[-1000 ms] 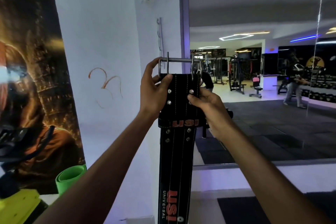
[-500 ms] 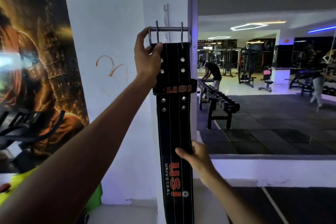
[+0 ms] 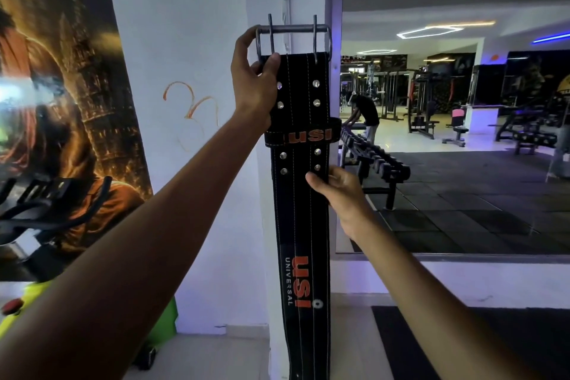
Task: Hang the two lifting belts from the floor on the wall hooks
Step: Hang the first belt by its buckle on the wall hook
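Left hand [image 3: 254, 77] grips the belt [image 3: 300, 194] at its buckle [image 3: 293, 37]; right hand [image 3: 337, 191] pinches the strap; buckle could miss the wall hook [image 3: 286, 6]; belt drops.

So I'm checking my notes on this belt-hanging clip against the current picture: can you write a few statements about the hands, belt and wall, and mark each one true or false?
1. The left hand grips the black lifting belt at its top corner, by the metal buckle. True.
2. The right hand is off the belt. False: its thumb and fingers pinch the belt's right edge, below the loop marked USI.
3. The belt hangs lengthwise, buckle uppermost. True.
4. The belt is folded in half. False: it hangs straight down in one length.
5. A white hook rail on the wall shows just above the buckle. True.
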`<state>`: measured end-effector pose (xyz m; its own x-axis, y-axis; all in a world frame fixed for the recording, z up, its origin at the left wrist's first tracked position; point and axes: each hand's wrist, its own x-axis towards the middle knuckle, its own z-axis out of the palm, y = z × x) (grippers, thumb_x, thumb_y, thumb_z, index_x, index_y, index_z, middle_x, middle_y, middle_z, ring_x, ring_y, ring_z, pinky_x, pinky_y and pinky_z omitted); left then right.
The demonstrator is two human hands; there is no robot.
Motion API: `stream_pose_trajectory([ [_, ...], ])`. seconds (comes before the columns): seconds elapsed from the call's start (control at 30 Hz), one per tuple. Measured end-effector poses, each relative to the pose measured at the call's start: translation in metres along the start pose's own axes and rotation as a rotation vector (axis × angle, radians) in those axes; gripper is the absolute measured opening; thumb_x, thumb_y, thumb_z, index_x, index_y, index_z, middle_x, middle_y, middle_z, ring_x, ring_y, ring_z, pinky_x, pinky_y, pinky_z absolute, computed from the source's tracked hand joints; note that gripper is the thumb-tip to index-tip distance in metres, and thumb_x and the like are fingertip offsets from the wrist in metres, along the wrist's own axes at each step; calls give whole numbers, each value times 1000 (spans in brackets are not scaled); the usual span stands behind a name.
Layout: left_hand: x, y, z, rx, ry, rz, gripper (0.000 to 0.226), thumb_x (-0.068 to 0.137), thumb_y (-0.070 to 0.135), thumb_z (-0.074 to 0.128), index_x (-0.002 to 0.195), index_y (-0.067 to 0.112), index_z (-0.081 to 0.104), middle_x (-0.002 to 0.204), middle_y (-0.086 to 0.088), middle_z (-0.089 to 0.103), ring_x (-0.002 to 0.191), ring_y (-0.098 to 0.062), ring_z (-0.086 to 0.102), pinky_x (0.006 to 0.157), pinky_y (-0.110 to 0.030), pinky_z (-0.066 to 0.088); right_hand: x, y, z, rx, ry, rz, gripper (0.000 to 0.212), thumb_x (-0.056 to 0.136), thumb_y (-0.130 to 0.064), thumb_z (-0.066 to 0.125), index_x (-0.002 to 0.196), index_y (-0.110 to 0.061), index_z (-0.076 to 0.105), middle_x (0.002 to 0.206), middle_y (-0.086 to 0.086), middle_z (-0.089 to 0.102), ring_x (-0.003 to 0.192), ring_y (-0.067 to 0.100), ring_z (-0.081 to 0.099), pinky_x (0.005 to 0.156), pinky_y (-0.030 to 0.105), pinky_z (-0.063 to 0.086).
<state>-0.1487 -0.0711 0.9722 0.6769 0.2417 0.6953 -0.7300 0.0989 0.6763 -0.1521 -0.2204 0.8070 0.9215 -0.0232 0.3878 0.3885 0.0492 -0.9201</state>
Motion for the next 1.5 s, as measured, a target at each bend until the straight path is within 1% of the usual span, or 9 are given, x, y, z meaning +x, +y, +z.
stream_pose_trajectory([
  [0.17, 7, 0, -5, -1, -8, 20, 43, 97, 0, 52, 133, 24, 50, 81, -14, 62, 68, -26, 54, 60, -34, 50, -57, 70, 5, -72, -62, 151, 22, 74, -21, 81, 93, -19, 69, 85, -6, 77, 82, 5, 73, 66, 10, 53],
  [0.37, 6, -15, -10, -14, 19, -51, 43, 98, 1, 53, 134, 25, 51, 79, -13, 63, 69, -28, 54, 59, -36, 51, -83, 108, -3, -205, -206, 259, 36, 71, -27, 83, 101, -17, 68, 97, -3, 77, 96, 14, 72, 77, 17, 57],
  [0.47, 5, -17, -14, -28, 12, -51, 43, 99, 2, 53, 136, 24, 50, 79, -10, 64, 69, -27, 55, 57, -33, 52, -39, 56, -12, -181, -141, 150, 51, 77, -36, 78, 122, -23, 56, 117, 0, 66, 106, 16, 65, 91, 27, 54],
  [0.7, 1, -18, -12, -78, -12, -52, 44, 99, 1, 54, 137, 22, 49, 87, -14, 69, 68, -18, 66, 62, -31, 59, 55, -127, 4, -43, 34, -218, 50, 90, -31, 69, 134, -20, 50, 94, -10, 67, 93, 6, 66, 85, 28, 55],
  [0.83, -2, -16, -11, -63, -66, -25, 42, 100, 5, 54, 138, 23, 49, 86, -14, 68, 63, -16, 65, 56, -28, 56, 74, -154, 26, -87, 94, -251, 35, 86, -23, 75, 116, -10, 64, 92, 4, 70, 80, 14, 67, 76, 30, 55],
  [1.07, -18, -12, -29, 57, -191, -21, 41, 105, 39, 46, 140, 18, 51, 102, 5, 74, 87, -4, 72, 79, -31, 57, 80, -161, 33, 6, 167, -301, 10, 82, -10, 78, 86, -10, 69, 78, 3, 70, 78, 18, 67, 79, 34, 57],
  [1.2, -68, -55, -54, 138, -362, 32, 29, 98, 19, 61, 126, 13, 64, 112, 2, 74, 102, -6, 69, 86, -22, 54, 82, -166, 27, 32, 210, -293, 13, 79, -11, 80, 79, -14, 68, 75, 0, 71, 74, 14, 68, 68, 31, 55],
  [1.33, -121, -109, -72, 141, -289, -153, 20, 92, 1, 67, 100, 18, 75, 98, -3, 79, 92, -12, 72, 87, -32, 58, 77, -168, 26, 22, 229, -317, 15, 80, -11, 80, 79, -17, 67, 73, -4, 70, 68, 6, 67, 66, 23, 56],
  [1.5, -179, -157, -93, 162, -361, -362, 19, 88, -6, 69, 90, 11, 76, 90, -1, 80, 84, -11, 74, 78, -25, 57, 70, -167, 23, 16, 225, -312, 15, 79, -13, 80, 77, -19, 67, 74, -4, 71, 61, 5, 65, 54, 21, 51],
])
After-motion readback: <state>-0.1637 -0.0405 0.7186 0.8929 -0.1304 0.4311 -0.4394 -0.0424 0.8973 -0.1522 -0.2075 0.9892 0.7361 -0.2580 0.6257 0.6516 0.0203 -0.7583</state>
